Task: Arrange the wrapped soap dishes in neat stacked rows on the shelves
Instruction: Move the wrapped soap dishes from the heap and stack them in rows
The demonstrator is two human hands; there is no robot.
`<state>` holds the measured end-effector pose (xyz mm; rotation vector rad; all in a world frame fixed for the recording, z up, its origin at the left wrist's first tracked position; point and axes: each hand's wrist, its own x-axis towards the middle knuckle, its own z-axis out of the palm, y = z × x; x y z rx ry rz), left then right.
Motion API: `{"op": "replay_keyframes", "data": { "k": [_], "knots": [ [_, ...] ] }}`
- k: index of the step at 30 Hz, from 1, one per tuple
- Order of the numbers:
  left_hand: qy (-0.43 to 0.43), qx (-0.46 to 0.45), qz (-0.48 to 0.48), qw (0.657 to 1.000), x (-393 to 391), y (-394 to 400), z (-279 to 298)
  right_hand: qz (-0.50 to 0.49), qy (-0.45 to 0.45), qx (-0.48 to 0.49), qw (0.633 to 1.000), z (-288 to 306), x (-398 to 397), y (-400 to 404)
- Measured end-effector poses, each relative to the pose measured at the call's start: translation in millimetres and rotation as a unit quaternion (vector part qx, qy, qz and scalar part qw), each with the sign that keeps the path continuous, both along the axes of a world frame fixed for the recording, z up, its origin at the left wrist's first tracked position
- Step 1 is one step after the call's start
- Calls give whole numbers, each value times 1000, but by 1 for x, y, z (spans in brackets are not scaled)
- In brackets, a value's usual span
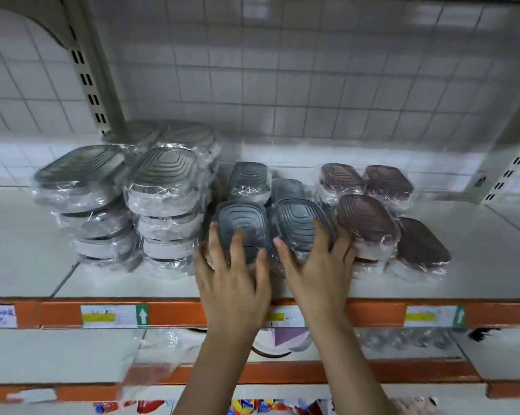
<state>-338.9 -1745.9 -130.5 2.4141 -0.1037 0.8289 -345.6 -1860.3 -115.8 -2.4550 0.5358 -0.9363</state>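
Near the shelf's (282, 290) front edge, the left hand (232, 280) and right hand (318, 271), fingers spread, seemingly press two blue-grey soap dishes (242, 226).

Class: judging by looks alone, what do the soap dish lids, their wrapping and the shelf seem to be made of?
Lids: likely moulded plastic, matt, with ridged rings. Wrapping: thin clear film, glossy and crinkled, with glints. Shelf: probably painted metal, smooth and pale; not certain.
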Motion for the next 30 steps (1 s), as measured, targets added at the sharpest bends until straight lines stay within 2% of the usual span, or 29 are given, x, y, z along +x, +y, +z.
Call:
{"op": "replay_keyframes", "data": {
  "k": [4,8,10,15,20,25,30],
  "knots": [
    [13,60,19,998,-3,2,2,40,-12,29,999,-7,-2,-4],
    [-4,97,-11,995,5,4,7,94,-59,76,991,-5,-10,-7],
    [-11,116,-33,993,13,5,9,115,-92,59,987,-6,-12,-9],
    [19,136,-61,989,29,10,15,122,-93,13,988,-16,-5,-11],
    [-32,155,-73,985,30,4,16,87,-83,-13,993,-14,6,-8],
    [-61,119,-82,988,16,15,20,77,-150,-20,985,-8,-1,2],
    [-74,74,-56,993,-12,56,21,124,-224,-6,967,2,-7,40]
  ]
}}
